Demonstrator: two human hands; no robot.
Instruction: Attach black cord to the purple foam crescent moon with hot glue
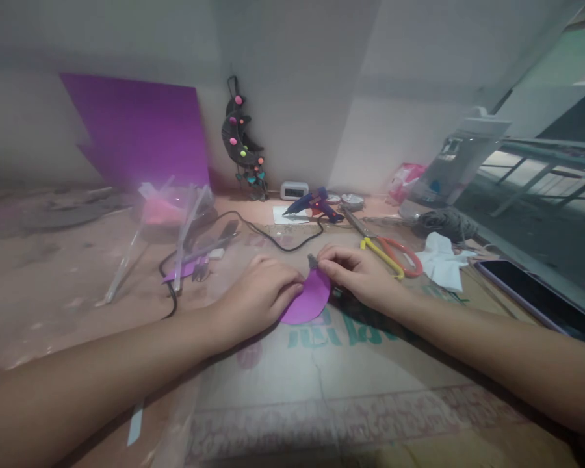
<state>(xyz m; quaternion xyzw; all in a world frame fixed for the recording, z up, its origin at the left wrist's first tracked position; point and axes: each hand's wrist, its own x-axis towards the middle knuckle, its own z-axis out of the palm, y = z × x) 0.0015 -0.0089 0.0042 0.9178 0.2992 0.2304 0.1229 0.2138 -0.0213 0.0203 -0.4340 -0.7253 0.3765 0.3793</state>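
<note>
A rounded purple paper piece (306,304) lies between my hands on the printed cardboard (273,396). My left hand (258,296) pinches its left edge between thumb and fingers. At its top edge sits a small dark grey bit (312,260), too small to name for sure. My right hand (353,273) is closed beside that bit, its fingertips touching the paper's upper right edge. Whether the right fingers hold the grey bit or the paper's rim is hard to make out.
Behind my hands rests a blue glue gun (314,203) with a black cord (277,244). Orange-handled scissors (400,255), a yellow stick (381,257), white tissue (442,260) and a phone (541,299) lie right. Clear glue sticks (180,253) are left; purple sheets (141,130) lean on the wall.
</note>
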